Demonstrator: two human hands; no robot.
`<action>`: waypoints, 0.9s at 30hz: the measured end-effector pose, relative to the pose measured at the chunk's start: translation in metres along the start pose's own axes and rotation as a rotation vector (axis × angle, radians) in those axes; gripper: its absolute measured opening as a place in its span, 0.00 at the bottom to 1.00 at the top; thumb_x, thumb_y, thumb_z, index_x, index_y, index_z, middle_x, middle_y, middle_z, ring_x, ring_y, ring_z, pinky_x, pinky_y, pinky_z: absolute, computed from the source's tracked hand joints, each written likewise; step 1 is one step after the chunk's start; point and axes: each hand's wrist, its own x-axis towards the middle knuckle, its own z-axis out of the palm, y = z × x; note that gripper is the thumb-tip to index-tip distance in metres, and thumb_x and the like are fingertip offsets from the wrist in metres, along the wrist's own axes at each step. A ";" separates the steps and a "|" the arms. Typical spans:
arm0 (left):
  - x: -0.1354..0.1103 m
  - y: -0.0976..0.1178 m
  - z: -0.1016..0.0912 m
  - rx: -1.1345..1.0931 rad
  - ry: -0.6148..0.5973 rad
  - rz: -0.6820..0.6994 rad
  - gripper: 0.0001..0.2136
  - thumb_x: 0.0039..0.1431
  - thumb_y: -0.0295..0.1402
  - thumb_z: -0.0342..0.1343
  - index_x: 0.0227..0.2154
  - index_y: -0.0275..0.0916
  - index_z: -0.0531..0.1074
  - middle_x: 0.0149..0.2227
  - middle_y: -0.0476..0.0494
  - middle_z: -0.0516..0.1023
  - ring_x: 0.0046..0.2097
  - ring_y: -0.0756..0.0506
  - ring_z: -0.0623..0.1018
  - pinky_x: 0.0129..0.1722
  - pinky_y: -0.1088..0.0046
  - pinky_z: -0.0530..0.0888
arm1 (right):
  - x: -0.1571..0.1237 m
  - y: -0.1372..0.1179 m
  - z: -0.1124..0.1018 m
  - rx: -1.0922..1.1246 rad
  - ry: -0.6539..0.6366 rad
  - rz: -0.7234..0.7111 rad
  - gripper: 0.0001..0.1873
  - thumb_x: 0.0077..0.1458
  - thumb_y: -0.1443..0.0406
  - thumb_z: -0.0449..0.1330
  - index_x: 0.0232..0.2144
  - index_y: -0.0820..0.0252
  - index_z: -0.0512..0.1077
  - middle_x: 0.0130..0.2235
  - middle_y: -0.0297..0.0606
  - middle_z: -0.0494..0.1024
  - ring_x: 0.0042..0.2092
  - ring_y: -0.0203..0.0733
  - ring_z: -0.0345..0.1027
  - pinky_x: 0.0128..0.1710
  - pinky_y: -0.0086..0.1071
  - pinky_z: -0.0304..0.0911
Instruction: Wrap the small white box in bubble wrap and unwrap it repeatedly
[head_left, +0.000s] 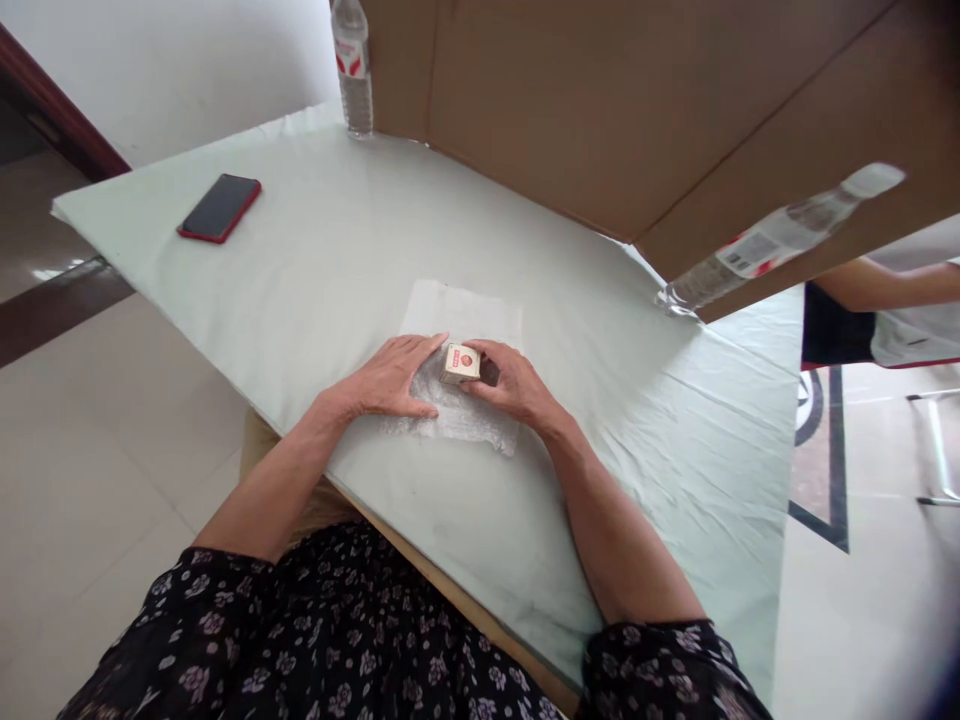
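Note:
A small cream box (460, 364) with red print is gripped at its right side by my right hand (514, 382), thumb and fingers on its edges. Under it lies a sheet of clear bubble wrap (472, 420), spread on the pale green tablecloth. To the left of the box is my left hand (396, 376), thumb and fingers spread apart, resting on the wrap's left part. A gap shows between its palm and the box; whether a fingertip touches the box I cannot tell.
A phone (220, 208) with a red edge lies at the table's far left. Large brown cardboard (555, 110) stands along the back, with a water bottle (352, 70) at its left and another bottle (780, 245) at its right. Another person's arm (885, 284) shows beyond the right edge.

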 end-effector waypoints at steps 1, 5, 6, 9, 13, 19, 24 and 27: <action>0.000 -0.001 0.000 -0.001 0.002 0.004 0.50 0.50 0.47 0.66 0.72 0.38 0.47 0.68 0.30 0.62 0.69 0.30 0.62 0.68 0.49 0.59 | 0.001 0.000 0.001 0.004 -0.003 -0.010 0.29 0.52 0.60 0.63 0.57 0.52 0.71 0.56 0.41 0.78 0.55 0.54 0.72 0.56 0.49 0.65; 0.001 -0.004 0.001 -0.011 0.015 0.013 0.50 0.50 0.48 0.67 0.71 0.42 0.48 0.68 0.33 0.63 0.69 0.30 0.62 0.68 0.48 0.58 | 0.003 -0.001 0.003 -0.004 -0.017 -0.031 0.28 0.52 0.59 0.63 0.57 0.51 0.71 0.55 0.40 0.79 0.54 0.53 0.72 0.57 0.50 0.64; 0.001 -0.003 0.000 -0.017 0.016 0.014 0.48 0.51 0.47 0.66 0.71 0.42 0.49 0.68 0.33 0.63 0.69 0.30 0.62 0.68 0.48 0.59 | 0.003 -0.001 0.004 -0.015 -0.014 -0.032 0.29 0.52 0.59 0.63 0.57 0.50 0.71 0.55 0.40 0.79 0.54 0.54 0.71 0.57 0.50 0.64; -0.004 0.006 -0.006 -0.016 0.024 0.022 0.41 0.55 0.46 0.63 0.69 0.41 0.55 0.67 0.34 0.64 0.68 0.31 0.63 0.67 0.50 0.62 | 0.002 -0.001 0.005 -0.037 -0.006 -0.016 0.29 0.53 0.59 0.62 0.58 0.51 0.70 0.56 0.40 0.78 0.56 0.54 0.70 0.57 0.50 0.63; -0.026 0.030 -0.010 0.133 0.132 0.018 0.30 0.53 0.42 0.65 0.58 0.38 0.69 0.64 0.30 0.67 0.66 0.30 0.65 0.66 0.47 0.62 | 0.001 -0.001 0.006 -0.030 0.009 -0.012 0.30 0.53 0.59 0.63 0.59 0.54 0.70 0.57 0.43 0.78 0.56 0.55 0.70 0.57 0.50 0.64; -0.048 0.054 0.005 0.314 0.106 0.078 0.13 0.55 0.28 0.61 0.44 0.39 0.77 0.64 0.31 0.68 0.66 0.29 0.65 0.63 0.45 0.65 | 0.003 -0.001 0.010 -0.021 0.025 -0.012 0.29 0.53 0.60 0.62 0.58 0.53 0.70 0.57 0.42 0.78 0.56 0.55 0.70 0.58 0.51 0.64; -0.036 0.052 0.017 0.210 0.327 0.034 0.07 0.59 0.25 0.54 0.31 0.38 0.77 0.57 0.34 0.76 0.58 0.34 0.75 0.58 0.50 0.72 | -0.004 -0.006 -0.005 0.127 -0.005 0.008 0.38 0.52 0.54 0.64 0.63 0.56 0.64 0.63 0.48 0.71 0.58 0.55 0.69 0.60 0.52 0.63; -0.022 0.048 0.013 -0.014 0.458 -0.092 0.06 0.60 0.29 0.54 0.32 0.39 0.75 0.52 0.37 0.79 0.51 0.40 0.79 0.44 0.62 0.79 | -0.016 -0.018 -0.028 0.280 -0.022 0.015 0.39 0.55 0.46 0.62 0.65 0.52 0.62 0.66 0.47 0.67 0.61 0.55 0.67 0.60 0.52 0.64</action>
